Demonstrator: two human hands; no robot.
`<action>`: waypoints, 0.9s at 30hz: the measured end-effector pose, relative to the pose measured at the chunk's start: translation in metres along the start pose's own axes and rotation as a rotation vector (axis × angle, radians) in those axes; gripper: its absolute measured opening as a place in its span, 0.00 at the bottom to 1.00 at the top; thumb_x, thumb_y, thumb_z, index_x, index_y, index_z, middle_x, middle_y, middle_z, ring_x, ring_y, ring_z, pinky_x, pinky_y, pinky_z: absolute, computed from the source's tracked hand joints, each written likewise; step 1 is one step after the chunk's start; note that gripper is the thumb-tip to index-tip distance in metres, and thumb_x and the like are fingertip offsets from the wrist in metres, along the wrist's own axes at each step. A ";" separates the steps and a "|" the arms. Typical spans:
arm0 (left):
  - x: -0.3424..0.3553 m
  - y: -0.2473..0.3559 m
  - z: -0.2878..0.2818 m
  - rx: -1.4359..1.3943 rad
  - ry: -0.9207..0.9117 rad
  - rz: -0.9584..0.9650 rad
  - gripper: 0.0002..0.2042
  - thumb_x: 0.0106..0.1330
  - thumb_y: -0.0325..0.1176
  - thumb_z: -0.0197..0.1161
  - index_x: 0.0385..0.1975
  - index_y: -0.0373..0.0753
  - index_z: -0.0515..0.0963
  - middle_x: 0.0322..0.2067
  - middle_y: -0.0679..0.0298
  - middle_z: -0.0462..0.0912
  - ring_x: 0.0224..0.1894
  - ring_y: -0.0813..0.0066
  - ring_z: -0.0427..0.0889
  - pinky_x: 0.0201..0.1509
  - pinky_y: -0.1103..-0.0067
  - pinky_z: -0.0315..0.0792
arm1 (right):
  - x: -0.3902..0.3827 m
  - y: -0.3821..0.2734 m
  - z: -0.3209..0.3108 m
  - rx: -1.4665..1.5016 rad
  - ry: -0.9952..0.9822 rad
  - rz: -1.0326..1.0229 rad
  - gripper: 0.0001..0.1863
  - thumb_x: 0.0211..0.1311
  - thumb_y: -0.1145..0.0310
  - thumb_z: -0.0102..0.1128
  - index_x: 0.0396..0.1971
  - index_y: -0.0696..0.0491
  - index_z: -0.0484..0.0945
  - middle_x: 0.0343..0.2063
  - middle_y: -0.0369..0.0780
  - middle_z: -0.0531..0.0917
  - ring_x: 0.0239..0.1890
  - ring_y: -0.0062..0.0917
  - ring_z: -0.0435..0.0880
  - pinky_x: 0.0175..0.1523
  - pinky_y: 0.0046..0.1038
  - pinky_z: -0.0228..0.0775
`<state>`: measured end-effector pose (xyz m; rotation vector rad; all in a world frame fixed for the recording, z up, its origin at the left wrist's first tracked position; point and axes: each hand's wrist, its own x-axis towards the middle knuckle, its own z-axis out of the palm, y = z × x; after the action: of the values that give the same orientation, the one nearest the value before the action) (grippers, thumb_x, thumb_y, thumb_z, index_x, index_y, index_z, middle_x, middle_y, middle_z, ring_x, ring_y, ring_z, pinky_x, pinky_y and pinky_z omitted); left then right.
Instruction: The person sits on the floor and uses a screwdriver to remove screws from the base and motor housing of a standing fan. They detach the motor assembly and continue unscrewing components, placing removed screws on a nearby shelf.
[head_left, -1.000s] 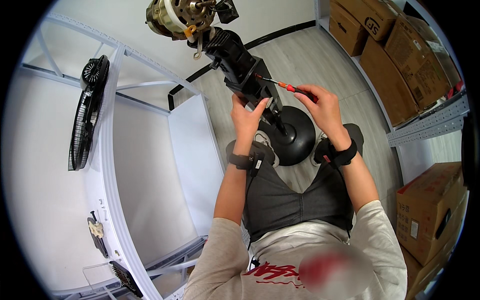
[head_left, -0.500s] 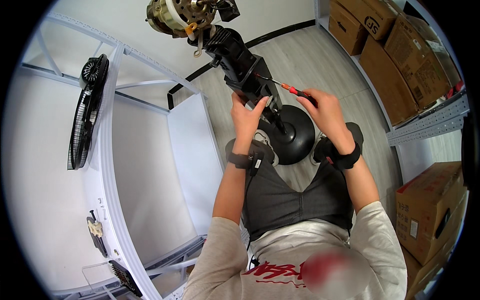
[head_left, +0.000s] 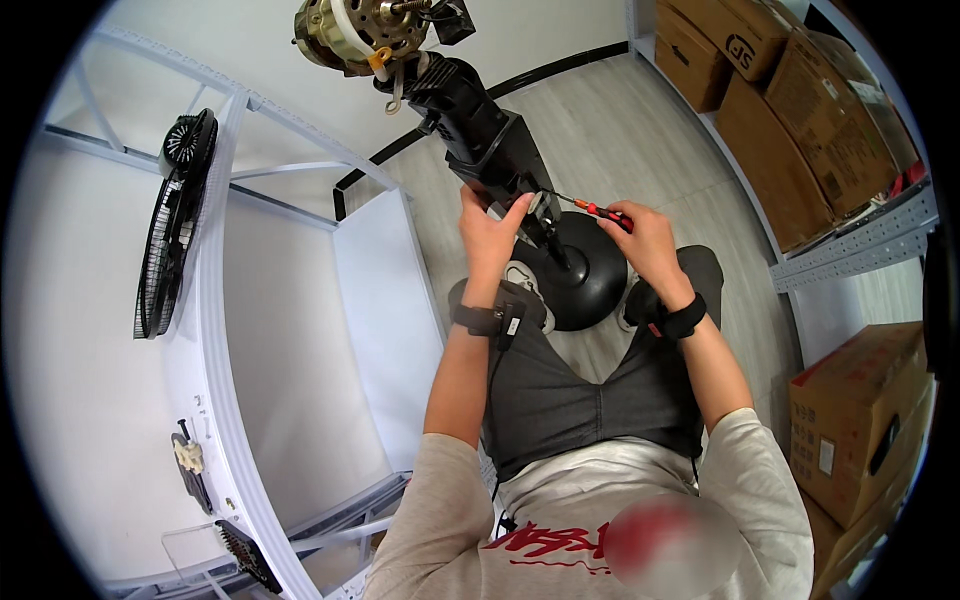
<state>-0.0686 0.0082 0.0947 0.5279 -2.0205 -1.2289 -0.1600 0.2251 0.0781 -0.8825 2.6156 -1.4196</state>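
Fan column (head_left: 505, 155) | centre, between motor (head_left: 345, 40) far left and base (head_left: 595, 290) near right | left hand (head_left: 488, 238): thumb and fingers spread about column's near part | right hand (head_left: 648, 245): fingers pinching screwdriver (head_left: 598, 210), tip near left thumb, contact unclear | advice: brace column firmly, hold screwdriver square, thumb clear of tip

A white wall (head_left: 545, 35) is meeting a grey, wood-patterned floor (head_left: 640, 130) along a black baseboard (head_left: 562, 71); a white metal rack (head_left: 218, 360) is standing along the left side; a perforated metal rack (head_left: 850, 257) is running along the right side, where brown cardboard boxes (head_left: 830, 130) are sitting stacked.
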 end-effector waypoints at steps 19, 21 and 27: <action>0.000 -0.006 0.000 0.030 0.028 0.021 0.29 0.51 0.40 0.77 0.47 0.32 0.69 0.38 0.55 0.82 0.42 0.61 0.82 0.48 0.71 0.73 | -0.003 0.012 0.038 0.065 0.101 -0.012 0.13 0.58 0.63 0.67 0.40 0.53 0.82 0.30 0.44 0.81 0.32 0.39 0.82 0.39 0.35 0.73; 0.000 -0.003 0.000 0.033 0.028 0.015 0.29 0.51 0.39 0.77 0.46 0.32 0.69 0.38 0.55 0.82 0.42 0.61 0.82 0.48 0.71 0.73 | -0.004 0.011 0.039 0.081 0.116 -0.024 0.13 0.57 0.65 0.68 0.40 0.53 0.82 0.30 0.44 0.81 0.32 0.39 0.82 0.39 0.34 0.73; 0.000 -0.002 -0.001 0.032 0.027 0.008 0.28 0.51 0.38 0.77 0.45 0.33 0.69 0.37 0.56 0.82 0.41 0.63 0.82 0.47 0.72 0.73 | -0.004 0.010 0.039 0.120 0.106 -0.023 0.13 0.57 0.65 0.68 0.40 0.54 0.82 0.31 0.44 0.81 0.32 0.39 0.82 0.38 0.33 0.73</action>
<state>-0.0676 0.0066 0.0928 0.5483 -2.0209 -1.1805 -0.1495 0.2019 0.0464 -0.8490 2.5685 -1.6529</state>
